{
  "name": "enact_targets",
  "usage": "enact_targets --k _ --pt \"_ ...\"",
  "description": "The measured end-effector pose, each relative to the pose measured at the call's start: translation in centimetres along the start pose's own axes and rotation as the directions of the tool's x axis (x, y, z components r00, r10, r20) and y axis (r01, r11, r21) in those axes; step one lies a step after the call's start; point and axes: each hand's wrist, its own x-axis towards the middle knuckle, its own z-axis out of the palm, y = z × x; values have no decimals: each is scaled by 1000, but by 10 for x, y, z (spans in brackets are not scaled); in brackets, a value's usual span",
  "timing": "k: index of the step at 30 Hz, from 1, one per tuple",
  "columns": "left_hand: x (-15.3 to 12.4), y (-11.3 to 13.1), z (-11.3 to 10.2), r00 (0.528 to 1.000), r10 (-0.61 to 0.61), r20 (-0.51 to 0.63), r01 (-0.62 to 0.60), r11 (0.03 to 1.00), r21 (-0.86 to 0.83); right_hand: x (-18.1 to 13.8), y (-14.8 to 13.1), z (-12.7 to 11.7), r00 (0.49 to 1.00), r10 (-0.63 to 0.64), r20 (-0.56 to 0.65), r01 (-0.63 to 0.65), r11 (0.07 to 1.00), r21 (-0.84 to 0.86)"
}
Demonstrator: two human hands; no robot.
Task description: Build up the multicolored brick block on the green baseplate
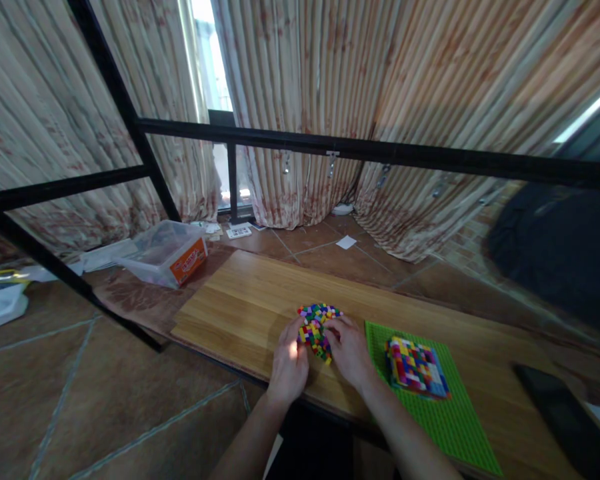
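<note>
Curling round the near-left edge of a pile of small coloured bricks (314,330): left hand (289,363), fingers bent, slightly parted. Right hand (349,350) at the pile's right edge, thumb and forefinger drawn narrow over the bricks; cannot tell whether either hand grips a brick. Pile sits between the hands on a wooden tabletop (245,313). Just right, a green studded baseplate (460,427) bearing a multicoloured brick block (416,365); right forearm crosses the plate's near-left part. Dark flat slab (560,413) farther right, blurred. Past the table's left end, a clear plastic box (163,243) with orange label (189,261). White paper (347,242) on floor tiles. Black metal rail (280,138) across; patterned curtains (315,67) behind.
</note>
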Motion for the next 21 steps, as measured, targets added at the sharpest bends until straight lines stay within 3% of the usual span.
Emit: enact_targets --k 7,13,21 --pt "-2 2 0 1000 14 20 -14 1000 2 -8 6 0 999 19 -49 -26 991 -132" --pt "-3 -2 1 999 50 13 -50 999 -1 -4 -1 9 999 -38 4 38 976 -214" --pt "-3 -2 0 997 64 31 -64 998 7 6 0 6 999 24 48 -11 962 -272"
